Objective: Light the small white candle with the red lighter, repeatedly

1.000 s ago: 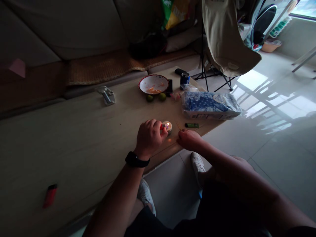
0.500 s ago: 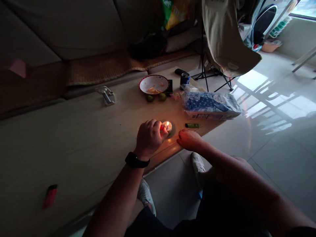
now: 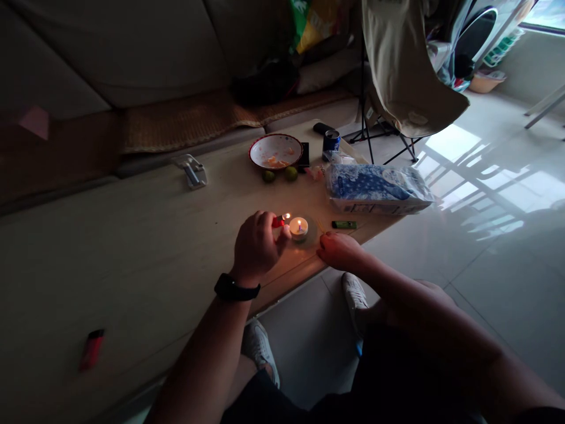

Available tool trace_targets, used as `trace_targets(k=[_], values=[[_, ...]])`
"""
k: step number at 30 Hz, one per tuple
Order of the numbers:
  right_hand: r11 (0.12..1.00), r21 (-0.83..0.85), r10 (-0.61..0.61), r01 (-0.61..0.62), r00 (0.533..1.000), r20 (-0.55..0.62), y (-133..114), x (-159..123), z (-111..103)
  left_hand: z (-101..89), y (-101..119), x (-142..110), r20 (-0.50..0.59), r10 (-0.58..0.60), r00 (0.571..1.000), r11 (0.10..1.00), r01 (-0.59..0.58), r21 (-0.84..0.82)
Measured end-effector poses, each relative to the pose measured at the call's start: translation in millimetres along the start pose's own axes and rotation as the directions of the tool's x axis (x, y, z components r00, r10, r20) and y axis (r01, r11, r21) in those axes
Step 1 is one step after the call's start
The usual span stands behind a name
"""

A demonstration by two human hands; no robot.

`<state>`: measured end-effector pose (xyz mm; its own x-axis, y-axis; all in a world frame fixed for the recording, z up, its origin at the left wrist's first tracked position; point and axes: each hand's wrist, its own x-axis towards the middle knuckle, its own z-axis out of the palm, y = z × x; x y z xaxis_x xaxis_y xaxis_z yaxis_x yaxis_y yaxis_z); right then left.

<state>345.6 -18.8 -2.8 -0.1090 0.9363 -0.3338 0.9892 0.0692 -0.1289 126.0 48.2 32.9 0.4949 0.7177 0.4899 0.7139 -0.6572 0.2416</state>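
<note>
A small round candle (image 3: 299,230) burns near the front edge of the table. My left hand (image 3: 257,244), with a black band on its wrist, is closed around a red lighter (image 3: 278,222). The lighter's flame is lit just left of the candle, apart from the wick. On the candle's right, my right hand (image 3: 339,249) is closed at the table edge, pinching thin pale sticks (image 3: 321,226) whose ends point up and away. Their exact kind is too small to make out. Beyond that hand lies a green lighter (image 3: 344,225).
A blue plastic-wrapped pack (image 3: 377,185) lies at the table's right end. Behind are a bowl with orange scraps (image 3: 276,152), two green fruits (image 3: 291,173) and a blue can (image 3: 331,143). Another red lighter (image 3: 92,350) lies far left. A folding chair (image 3: 404,82) stands behind.
My left hand has drawn the lit lighter back to the left, away from the candle. The candle's wick now burns on its own. My right hand has hardly moved.
</note>
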Motion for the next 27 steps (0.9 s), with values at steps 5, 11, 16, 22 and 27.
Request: trace_targets(k=[5, 11, 16, 22, 27], values=[[1.0, -0.01, 0.005, -0.005, 1.0, 0.017, -0.3, -1.0, -1.8, -4.3, -21.6, -9.4, -0.013, -0.002, 1.0, 0.997, 0.001, -0.073], [1.0, 0.025, 0.001, -0.001, 1.0, -0.008, 0.9, -0.2, -0.2, -7.6, -37.3, -19.1, -0.027, -0.042, 0.999, 0.998, 0.041, -0.05], [1.0, 0.018, -0.005, 0.005, 1.0, -0.014, 1.5, 1.6, 1.4, -11.2, -45.2, -24.6, -0.021, -0.103, 0.995, 0.992, 0.101, -0.082], [1.0, -0.001, -0.01, 0.01, 1.0, -0.018, 2.6, 0.6, 1.8, -8.1, -48.7, -25.2, -0.015, -0.162, 0.987, 0.979, 0.159, -0.125], [1.0, 0.004, -0.011, 0.011, 1.0, -0.001, 3.3, 1.5, 1.9, -4.9, -50.3, -25.1, -0.001, -0.17, 0.985, 0.976, 0.168, -0.138]])
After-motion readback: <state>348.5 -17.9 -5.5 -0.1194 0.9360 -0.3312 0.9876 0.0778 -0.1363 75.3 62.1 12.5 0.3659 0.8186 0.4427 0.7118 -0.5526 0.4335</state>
